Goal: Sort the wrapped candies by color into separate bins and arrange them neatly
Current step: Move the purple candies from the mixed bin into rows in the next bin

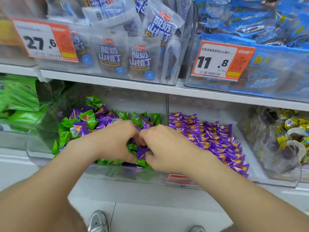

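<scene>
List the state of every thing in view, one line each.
Clear plastic bin under the hands: unsorted, green wrapped candies and purple wrapped candies jumbled together.
Clear plastic bin beside it: sorted, purple wrapped candies only, in neat rows.
Left hand: inside the mixed bin, fingers curled into the pile, grip unclear.
Right hand: same bin, fingers curled by a purple candy, grip unclear.
White snack pouches: upright in the upper bin, untouched.

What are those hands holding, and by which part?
The right hand seems to pinch a purple candy by its wrapper's edge; whether the left hand holds anything cannot be told.
</scene>
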`<state>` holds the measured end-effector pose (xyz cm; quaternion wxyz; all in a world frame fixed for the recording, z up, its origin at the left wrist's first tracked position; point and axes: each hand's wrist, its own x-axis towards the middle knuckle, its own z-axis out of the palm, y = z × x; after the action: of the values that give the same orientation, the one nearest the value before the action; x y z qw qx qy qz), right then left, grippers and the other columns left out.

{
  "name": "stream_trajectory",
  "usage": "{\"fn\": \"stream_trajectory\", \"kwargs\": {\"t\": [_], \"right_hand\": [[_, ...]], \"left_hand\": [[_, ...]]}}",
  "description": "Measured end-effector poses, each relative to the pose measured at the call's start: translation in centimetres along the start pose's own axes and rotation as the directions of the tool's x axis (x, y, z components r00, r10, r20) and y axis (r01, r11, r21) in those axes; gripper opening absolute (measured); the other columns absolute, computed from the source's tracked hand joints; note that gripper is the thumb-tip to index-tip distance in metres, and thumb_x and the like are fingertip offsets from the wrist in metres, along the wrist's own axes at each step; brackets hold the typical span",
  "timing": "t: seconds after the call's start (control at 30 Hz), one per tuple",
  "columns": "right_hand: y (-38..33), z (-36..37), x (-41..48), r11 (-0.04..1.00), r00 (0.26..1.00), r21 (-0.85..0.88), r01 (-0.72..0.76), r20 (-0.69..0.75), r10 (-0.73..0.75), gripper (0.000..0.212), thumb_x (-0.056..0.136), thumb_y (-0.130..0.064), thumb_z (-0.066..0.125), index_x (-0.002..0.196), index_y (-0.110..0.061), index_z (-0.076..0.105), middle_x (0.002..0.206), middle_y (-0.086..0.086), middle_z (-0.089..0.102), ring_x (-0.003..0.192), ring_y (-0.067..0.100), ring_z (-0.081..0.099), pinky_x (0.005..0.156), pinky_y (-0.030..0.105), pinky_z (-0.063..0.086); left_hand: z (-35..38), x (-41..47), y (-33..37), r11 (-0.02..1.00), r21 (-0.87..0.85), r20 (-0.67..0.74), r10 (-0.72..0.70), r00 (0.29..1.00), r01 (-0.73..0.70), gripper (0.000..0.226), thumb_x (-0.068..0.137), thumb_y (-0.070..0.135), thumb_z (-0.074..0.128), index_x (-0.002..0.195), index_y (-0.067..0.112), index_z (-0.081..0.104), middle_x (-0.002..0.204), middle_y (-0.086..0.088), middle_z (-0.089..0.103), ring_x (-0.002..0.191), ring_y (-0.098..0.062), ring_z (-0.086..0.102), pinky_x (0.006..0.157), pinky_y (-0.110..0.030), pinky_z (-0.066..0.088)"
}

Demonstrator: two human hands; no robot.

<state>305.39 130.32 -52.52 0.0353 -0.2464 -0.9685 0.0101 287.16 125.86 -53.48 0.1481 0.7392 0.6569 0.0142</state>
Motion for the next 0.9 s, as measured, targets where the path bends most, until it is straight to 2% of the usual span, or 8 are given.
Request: {"fn": "stream_trajectory", "kwargs": {"t": [0.17, 0.23, 0.33, 0.43, 0.53, 0.67, 0.83, 0.9], "right_hand": [[-0.8, 1.1, 1.6, 0.974, 0.994, -0.226, -0.026, 0.095, 0.049, 0.044, 0.087, -0.046, 0.076, 0.116, -0.019, 0.057, 0.103, 0.007, 0.066, 0.097, 0.034, 0.068, 0.066, 0.036, 0.039], [-0.6, 0.9, 2.2, 0.982, 0.992, -0.181, -0.055, 0.103, 0.075, 0.037, 0.086, -0.042, 0.077, 0.113, -0.022, 0.063, 0.097, 0.004, 0.061, 0.097, 0.033, 0.067, 0.066, 0.035, 0.040], [0.1, 0.3, 2.3, 0.992, 0.991, 0.024, -0.121, 0.065, 0.119, 0.022, 0.081, -0.039, 0.065, 0.097, -0.025, 0.066, 0.083, -0.005, 0.060, 0.090, 0.027, 0.065, 0.070, 0.037, 0.054], [0.7, -0.6, 1.8, 0.922, 0.969, 0.338, -0.186, -0.091, 0.229, 0.019, 0.076, -0.039, 0.055, 0.086, -0.027, 0.065, 0.072, -0.005, 0.063, 0.072, 0.016, 0.060, 0.068, 0.038, 0.056], [1.5, -1.3, 0.9, 0.862, 0.908, 0.471, -0.189, -0.251, 0.336, 0.019, 0.088, -0.033, 0.054, 0.105, -0.032, 0.063, 0.074, -0.004, 0.067, 0.070, 0.012, 0.055, 0.067, 0.034, 0.048], [2.7, -1.7, 0.0, 0.675, 0.887, 0.708, -0.209, -0.153, 0.435, 0.013, 0.102, -0.033, 0.058, 0.114, -0.031, 0.062, 0.075, -0.004, 0.075, 0.055, 0.007, 0.055, 0.060, 0.027, 0.040], [3.8, -1.7, -1.4, 0.274, 0.900, 0.944, -0.184, 0.050, 0.433, 0.019, 0.101, -0.025, 0.067, 0.119, -0.018, 0.068, 0.081, 0.005, 0.074, 0.059, 0.019, 0.058, 0.055, 0.029, 0.048], [4.0, -1.9, -2.0, 0.211, 0.903, 0.962, -0.175, 0.071, 0.424, 0.024, 0.097, -0.021, 0.071, 0.120, -0.015, 0.068, 0.081, 0.007, 0.072, 0.063, 0.023, 0.063, 0.056, 0.028, 0.050]], "left_hand": [[-0.5, -0.6, -2.7, 0.994, -0.086, -0.016, -0.069, 0.997, 0.068, 0.071, 0.068, 0.042, 0.082, 0.131, 0.036, 0.049, 0.123, 0.009, 0.045, 0.122, -0.016, 0.042, 0.107, -0.038, 0.043], [-0.5, -0.1, -2.6, 0.988, -0.152, -0.016, -0.018, 1.000, 0.015, 0.071, 0.076, 0.035, 0.071, 0.143, 0.031, 0.050, 0.136, 0.008, 0.046, 0.133, -0.014, 0.041, 0.114, -0.034, 0.037], [0.1, 1.4, -1.8, 0.993, -0.119, 0.023, 0.000, 1.000, 0.002, 0.057, 0.078, 0.042, 0.056, 0.135, 0.036, 0.059, 0.150, 0.007, 0.043, 0.140, -0.024, 0.044, 0.114, -0.051, 0.038], [1.0, 2.8, -1.6, 0.998, 0.055, 0.060, -0.044, 0.997, 0.041, 0.043, 0.082, 0.050, 0.061, 0.121, 0.032, 0.061, 0.129, 0.004, 0.053, 0.126, -0.031, 0.052, 0.101, -0.054, 0.045], [1.0, 3.9, -1.5, 0.998, 0.055, -0.031, -0.037, 0.999, 0.039, 0.036, 0.082, 0.051, 0.078, 0.102, 0.031, 0.057, 0.096, 0.009, 0.053, 0.109, -0.025, 0.061, 0.087, -0.039, 0.048], [1.2, 4.5, -0.9, 0.997, 0.059, -0.012, -0.045, 0.999, 0.045, 0.058, 0.084, 0.058, 0.076, 0.137, 0.042, 0.059, 0.108, 0.003, 0.042, 0.121, -0.027, 0.053, 0.096, -0.044, 0.042], [1.9, 4.6, 0.6, 0.964, 0.247, 0.002, -0.101, 0.995, 0.098, 0.052, 0.084, 0.066, 0.069, 0.131, 0.043, 0.061, 0.127, -0.004, 0.045, 0.131, -0.032, 0.044, 0.104, -0.052, 0.034], [2.0, 4.6, 1.1, 0.953, 0.274, 0.002, -0.133, 0.991, 0.127, 0.050, 0.089, 0.065, 0.065, 0.133, 0.042, 0.059, 0.136, -0.007, 0.045, 0.133, -0.034, 0.044, 0.107, -0.054, 0.033]]}}
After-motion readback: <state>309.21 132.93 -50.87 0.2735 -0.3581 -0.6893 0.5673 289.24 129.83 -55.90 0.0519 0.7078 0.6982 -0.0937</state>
